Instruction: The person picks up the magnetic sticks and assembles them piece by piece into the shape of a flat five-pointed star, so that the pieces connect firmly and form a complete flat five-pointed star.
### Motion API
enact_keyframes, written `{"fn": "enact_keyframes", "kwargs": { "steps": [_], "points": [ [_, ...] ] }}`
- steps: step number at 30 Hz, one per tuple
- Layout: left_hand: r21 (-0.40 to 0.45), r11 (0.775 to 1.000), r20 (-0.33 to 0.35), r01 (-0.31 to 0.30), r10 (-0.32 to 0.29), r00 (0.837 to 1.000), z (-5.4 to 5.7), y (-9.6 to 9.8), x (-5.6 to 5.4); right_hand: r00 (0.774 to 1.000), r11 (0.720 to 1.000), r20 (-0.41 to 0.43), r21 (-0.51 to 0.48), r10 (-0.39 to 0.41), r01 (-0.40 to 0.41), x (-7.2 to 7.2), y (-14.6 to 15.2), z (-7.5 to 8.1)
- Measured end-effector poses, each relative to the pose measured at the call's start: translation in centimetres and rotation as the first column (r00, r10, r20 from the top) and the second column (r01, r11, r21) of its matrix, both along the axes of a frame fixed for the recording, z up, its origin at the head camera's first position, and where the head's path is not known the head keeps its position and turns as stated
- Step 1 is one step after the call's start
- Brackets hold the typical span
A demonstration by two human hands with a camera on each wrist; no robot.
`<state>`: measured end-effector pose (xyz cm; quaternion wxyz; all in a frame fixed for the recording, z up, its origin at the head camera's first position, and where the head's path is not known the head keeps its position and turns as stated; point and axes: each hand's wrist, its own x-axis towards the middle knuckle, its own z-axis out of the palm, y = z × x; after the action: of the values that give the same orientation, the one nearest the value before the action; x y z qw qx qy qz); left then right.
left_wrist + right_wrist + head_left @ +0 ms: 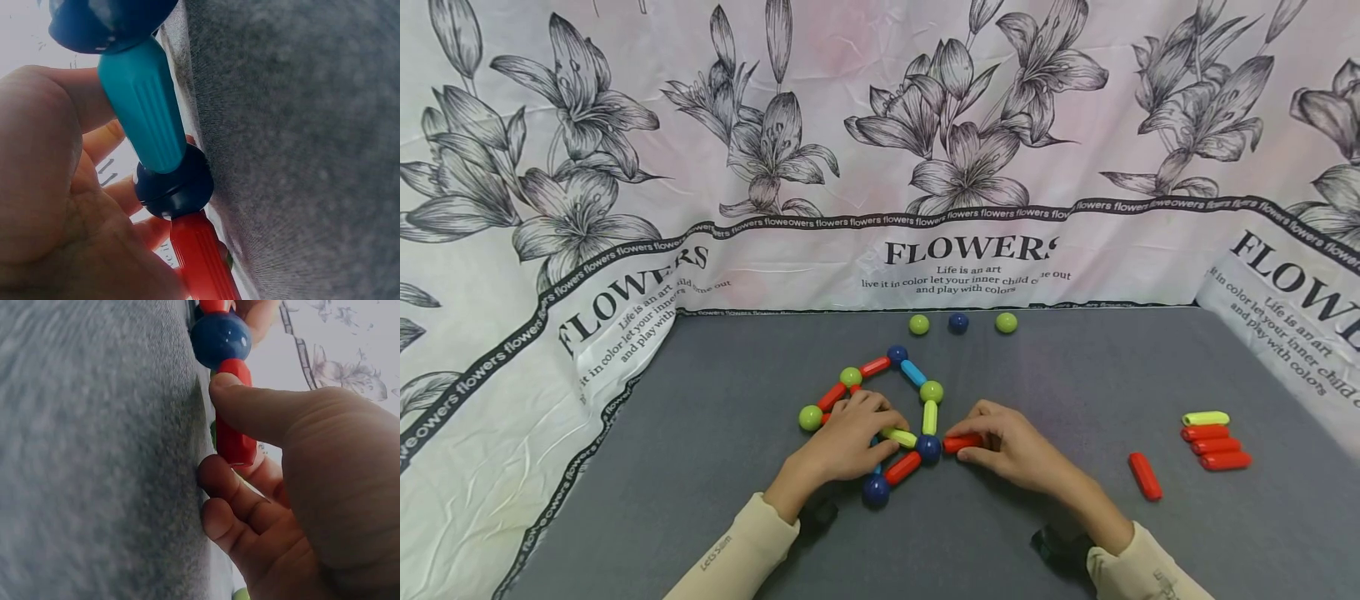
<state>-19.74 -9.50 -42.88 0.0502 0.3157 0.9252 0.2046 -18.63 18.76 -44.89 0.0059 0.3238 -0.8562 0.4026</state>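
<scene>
A figure of magnetic rods and balls (902, 468) lies on the grey table, with red, light blue and yellow-green rods joining navy and green balls. My left hand (842, 437) lies over its middle, fingers and thumb bent about the figure by a yellow-green rod (898, 437); part of the figure is hidden beneath. In the left wrist view the thumb is behind a light blue rod (145, 106). Between thumb and fingers, my right hand (1018, 446) pinches a red rod (234, 440). One end of it meets or nearly meets a navy ball (928, 450).
Two green balls and a navy ball (958, 323) sit in a row at the table's back edge. On the right lie a yellow-green rod (1206, 418), several stacked red rods (1216, 447) and a single red rod (1145, 477). A flower-printed cloth (775, 267) rises behind.
</scene>
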Motion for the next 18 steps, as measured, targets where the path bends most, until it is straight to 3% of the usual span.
{"fn": "enact_keyframes", "kwargs": {
  "steps": [18],
  "points": [
    [-0.003, 1.000, 0.015, 0.020, -0.020, 1.000, -0.07, -0.13, -0.17, 1.000, 1.000, -0.017, 0.000, -0.021, 0.021, 0.33, -0.42, -0.46]
  ]
}}
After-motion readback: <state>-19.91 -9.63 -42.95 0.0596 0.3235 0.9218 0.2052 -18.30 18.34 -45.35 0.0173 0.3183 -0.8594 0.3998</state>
